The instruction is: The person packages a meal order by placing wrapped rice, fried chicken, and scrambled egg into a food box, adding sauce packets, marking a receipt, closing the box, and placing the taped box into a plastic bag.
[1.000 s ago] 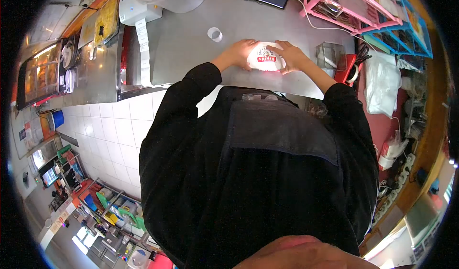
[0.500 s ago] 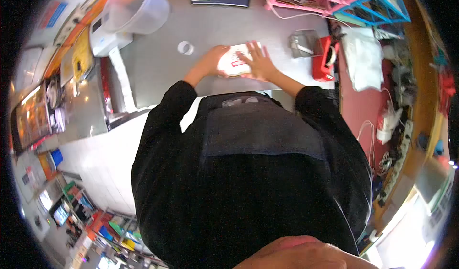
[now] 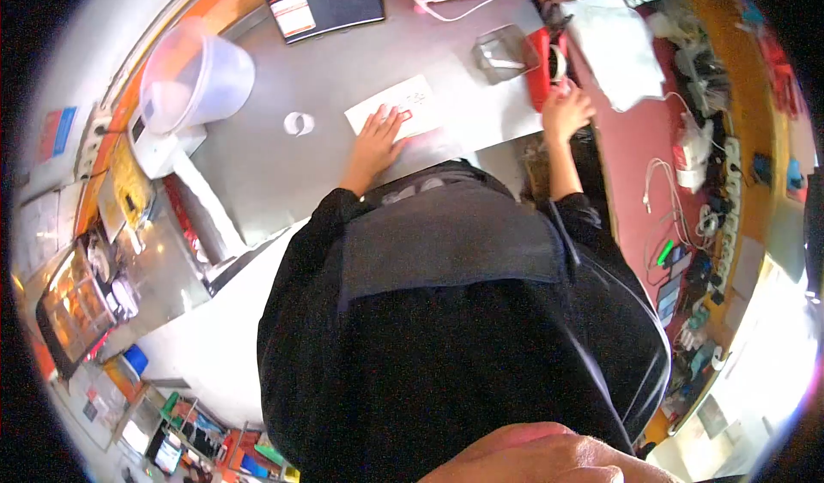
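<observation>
Evidently, left hand (image 3: pixel 374 147) lies open, palm down, on white printed packet (image 3: pixel 419 99); right hand (image 3: pixel 566 114) at red tape dispenser (image 3: pixel 538 73), fingers bent, grip unclear.

Left hand on packet; right hand at tape dispenser.
Left hand (image 3: pixel 374 147): fingers spread over printed white packet (image 3: pixel 415 99), near the front edge of the counter (image 3: pixel 335 161). Right hand (image 3: pixel 566 116): at the near end of red tape dispenser (image 3: pixel 538 69), right edge; contact unclear.

Under the left hand (image 3: pixel 373 147), the white packet (image 3: pixel 415 99) looks like smooth paper; around it, the counter (image 3: pixel 266 153) is smooth, softly shiny metal. Beside the right hand (image 3: pixel 566 114), the red dispenser (image 3: pixel 538 69) looks like glossy plastic.
</observation>
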A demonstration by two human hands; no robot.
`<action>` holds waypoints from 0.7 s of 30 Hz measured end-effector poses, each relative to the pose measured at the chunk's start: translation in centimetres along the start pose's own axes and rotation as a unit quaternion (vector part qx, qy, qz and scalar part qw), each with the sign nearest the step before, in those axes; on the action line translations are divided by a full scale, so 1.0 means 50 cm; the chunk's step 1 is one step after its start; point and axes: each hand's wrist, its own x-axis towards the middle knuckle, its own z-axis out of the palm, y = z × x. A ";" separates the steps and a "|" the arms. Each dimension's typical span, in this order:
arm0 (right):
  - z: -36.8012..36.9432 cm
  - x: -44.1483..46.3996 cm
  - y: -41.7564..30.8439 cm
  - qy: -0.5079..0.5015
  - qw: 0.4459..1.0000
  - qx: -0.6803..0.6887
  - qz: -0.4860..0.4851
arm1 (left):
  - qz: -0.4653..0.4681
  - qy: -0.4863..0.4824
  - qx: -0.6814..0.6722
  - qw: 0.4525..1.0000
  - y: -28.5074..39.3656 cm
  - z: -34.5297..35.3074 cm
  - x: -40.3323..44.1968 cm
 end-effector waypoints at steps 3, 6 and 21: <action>-0.005 -0.008 -0.024 -0.085 0.933 0.228 -0.264 | -0.028 0.007 -0.051 0.998 0.011 -0.029 0.023; -0.061 -0.079 -0.148 -0.405 0.769 0.362 -0.337 | -0.069 0.017 -0.122 0.990 0.010 -0.030 0.037; 0.006 -0.095 -0.250 -0.292 0.635 0.221 -0.680 | -0.050 -0.054 -0.063 0.995 -0.037 -0.021 0.065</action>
